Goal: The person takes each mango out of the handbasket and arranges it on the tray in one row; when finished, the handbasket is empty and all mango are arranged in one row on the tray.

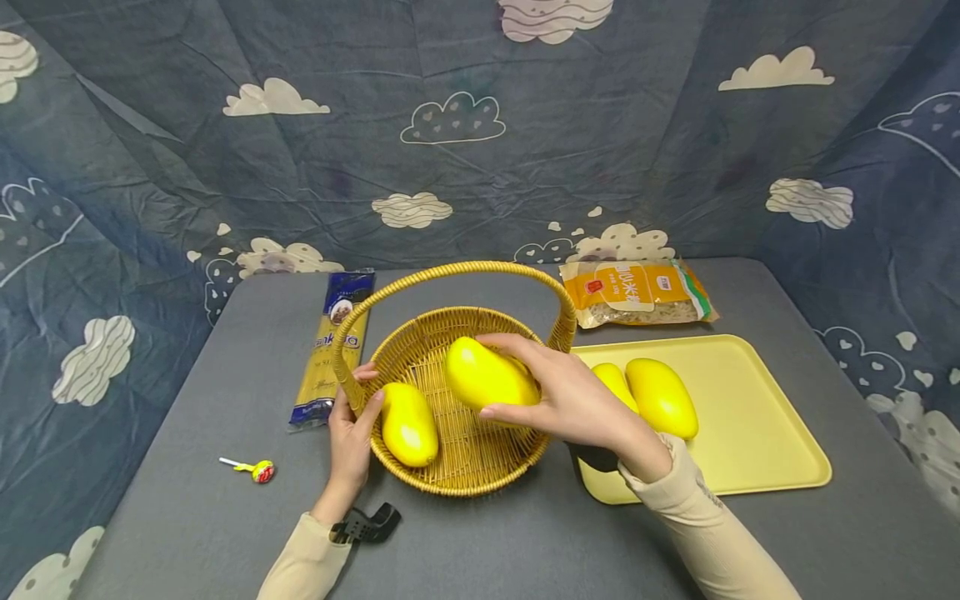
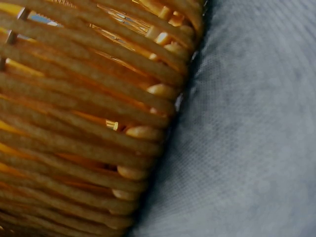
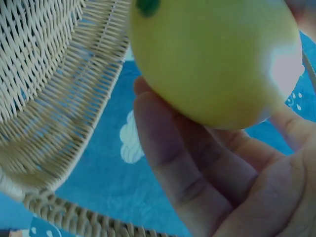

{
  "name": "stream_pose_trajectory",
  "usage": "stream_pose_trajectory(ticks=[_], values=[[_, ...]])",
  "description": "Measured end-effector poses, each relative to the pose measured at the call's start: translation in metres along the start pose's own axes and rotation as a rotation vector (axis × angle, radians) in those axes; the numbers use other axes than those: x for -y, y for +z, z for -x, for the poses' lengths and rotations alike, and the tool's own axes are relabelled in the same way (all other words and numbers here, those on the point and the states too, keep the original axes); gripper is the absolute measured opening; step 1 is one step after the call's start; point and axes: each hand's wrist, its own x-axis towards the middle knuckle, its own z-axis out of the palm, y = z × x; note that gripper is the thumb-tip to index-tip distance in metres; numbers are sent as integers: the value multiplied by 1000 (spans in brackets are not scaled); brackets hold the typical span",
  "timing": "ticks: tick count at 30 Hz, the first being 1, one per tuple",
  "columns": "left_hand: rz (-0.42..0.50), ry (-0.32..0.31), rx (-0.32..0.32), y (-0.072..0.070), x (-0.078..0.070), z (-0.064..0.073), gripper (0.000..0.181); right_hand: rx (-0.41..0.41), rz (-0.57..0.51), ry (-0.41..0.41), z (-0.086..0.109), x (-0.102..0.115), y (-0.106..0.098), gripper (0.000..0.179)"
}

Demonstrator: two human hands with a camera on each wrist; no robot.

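Observation:
A yellow mango is in my right hand, held over the wicker basket. The right wrist view shows the fingers curled beneath the mango, which has a green spot near one end. My left hand grips the basket's left rim by the foot of the arched handle. A second mango lies inside the basket, close to the left thumb. In the left wrist view only the woven side of the basket and grey cloth appear; the hand is hidden there.
Two mangoes, one partly covering the other, lie on a yellow tray at right. Behind it is an orange food packet. A spaghetti pack lies left of the basket, and a lollipop nearer the front.

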Motion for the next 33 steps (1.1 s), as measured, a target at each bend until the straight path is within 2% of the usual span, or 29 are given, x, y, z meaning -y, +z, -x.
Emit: stream_pose_trajectory(ticks=[12, 24, 27, 33], values=[[3, -10, -7, 0, -1, 0, 24, -81, -59, -30, 27, -8, -18, 74], [-3, -23, -5, 0, 0, 0, 25, -350, -96, -20, 59, -33, -37, 83], [-6, -23, -6, 0, 0, 0, 25, -437, -128, 12, 67, -41, -40, 83], [-4, -21, -3, 0, -1, 0, 25, -604, -224, 190, 82, -60, -47, 71]])
